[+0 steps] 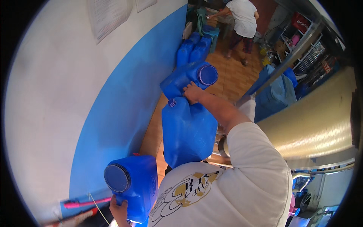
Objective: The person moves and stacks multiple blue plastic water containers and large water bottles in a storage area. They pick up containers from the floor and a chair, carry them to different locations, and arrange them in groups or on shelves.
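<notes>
My left hand (pixel 119 211): partly curled, touching the near jug (pixel 143 181); whether it grips, I cannot tell.
My right hand (pixel 193 93): fingers half-bent on the far jug (pixel 177 80); its hold is hidden.
Middle jug (pixel 188 132): blue, between those two.
Wall (pixel 109 113): left, white above blue.

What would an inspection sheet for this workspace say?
Surface: brown tiled floor.
Job's things: near-left jug, middle jug and upper jug, all blue and capped.
Clutter: pink object, lower left; teal container, right.
Grips: left grip, bare, touches near-left jug; right grip, bare, touches upper jug.
Cables: thin pale cord, lower left; use unclear.
Surroundings: blue-and-white wall, large metallic cylinder, more blue jugs, another person.
</notes>
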Motion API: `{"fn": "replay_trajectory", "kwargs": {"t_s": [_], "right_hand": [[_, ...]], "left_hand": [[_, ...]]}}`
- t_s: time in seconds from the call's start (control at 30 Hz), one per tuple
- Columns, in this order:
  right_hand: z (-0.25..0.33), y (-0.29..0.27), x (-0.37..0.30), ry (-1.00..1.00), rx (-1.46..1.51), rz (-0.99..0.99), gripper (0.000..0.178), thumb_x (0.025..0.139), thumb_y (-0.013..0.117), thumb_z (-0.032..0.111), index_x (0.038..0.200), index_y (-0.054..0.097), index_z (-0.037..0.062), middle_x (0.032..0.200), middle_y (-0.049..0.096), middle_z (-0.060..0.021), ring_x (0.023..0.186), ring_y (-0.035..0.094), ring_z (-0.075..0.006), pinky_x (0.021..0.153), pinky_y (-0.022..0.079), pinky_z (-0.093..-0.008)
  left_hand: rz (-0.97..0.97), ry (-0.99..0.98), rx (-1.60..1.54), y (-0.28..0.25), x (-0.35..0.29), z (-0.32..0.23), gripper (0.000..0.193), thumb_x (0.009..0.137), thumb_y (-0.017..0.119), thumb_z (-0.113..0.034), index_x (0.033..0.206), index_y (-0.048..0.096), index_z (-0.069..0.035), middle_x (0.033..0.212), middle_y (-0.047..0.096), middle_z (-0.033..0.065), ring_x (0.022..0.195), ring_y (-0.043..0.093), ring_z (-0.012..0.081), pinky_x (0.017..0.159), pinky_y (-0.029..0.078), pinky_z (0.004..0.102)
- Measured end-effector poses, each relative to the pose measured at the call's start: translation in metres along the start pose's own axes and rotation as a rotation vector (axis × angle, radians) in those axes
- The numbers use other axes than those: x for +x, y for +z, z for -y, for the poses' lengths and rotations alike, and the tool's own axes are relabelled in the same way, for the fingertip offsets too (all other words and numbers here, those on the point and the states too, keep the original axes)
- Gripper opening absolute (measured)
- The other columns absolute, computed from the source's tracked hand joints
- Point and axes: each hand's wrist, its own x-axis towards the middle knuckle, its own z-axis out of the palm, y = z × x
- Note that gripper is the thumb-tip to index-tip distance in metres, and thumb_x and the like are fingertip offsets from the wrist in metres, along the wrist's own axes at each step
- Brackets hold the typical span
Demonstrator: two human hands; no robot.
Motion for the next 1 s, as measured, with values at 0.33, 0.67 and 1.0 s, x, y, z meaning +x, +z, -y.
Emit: {"fn": "replay_trajectory", "kwargs": {"t_s": [0.33,0.67,1.0], "right_hand": [[-0.140,-0.014,0.116,0.042,-0.055,0.088,0.039,0.079,0.074,0.028,0.116,0.073,0.0150,0.134,0.057,-0.0086,0.131,0.047,-0.0316,0.119,0.022,-0.0559],[-0.277,0.115,0.280,-0.046,-0.049,0.208,0.028,0.087,0.063,0.021,0.112,0.075,0.0192,0.134,0.058,-0.0049,0.134,0.045,-0.0289,0.121,0.019,-0.0545],[-0.361,0.258,0.432,0.070,0.056,0.087,0.028,0.092,0.055,0.027,0.108,0.076,0.0194,0.137,0.056,-0.0091,0.140,0.037,-0.0332,0.120,0.019,-0.0551]], "left_hand": [[0.141,0.190,0.197,0.064,0.131,-0.154,0.044,0.064,0.076,-0.013,0.099,0.065,0.011,0.132,0.055,0.0348,0.114,0.059,0.0480,0.098,0.048,0.0465],[0.160,0.131,0.417,0.192,0.231,-0.255,0.036,0.062,0.076,-0.017,0.083,0.061,0.008,0.133,0.052,0.0364,0.117,0.056,0.0502,0.099,0.047,0.0489],[0.237,0.029,0.313,0.321,0.338,-0.315,0.040,0.067,0.078,-0.020,0.094,0.062,0.005,0.134,0.053,0.0332,0.123,0.053,0.0477,0.100,0.047,0.0487]]}}
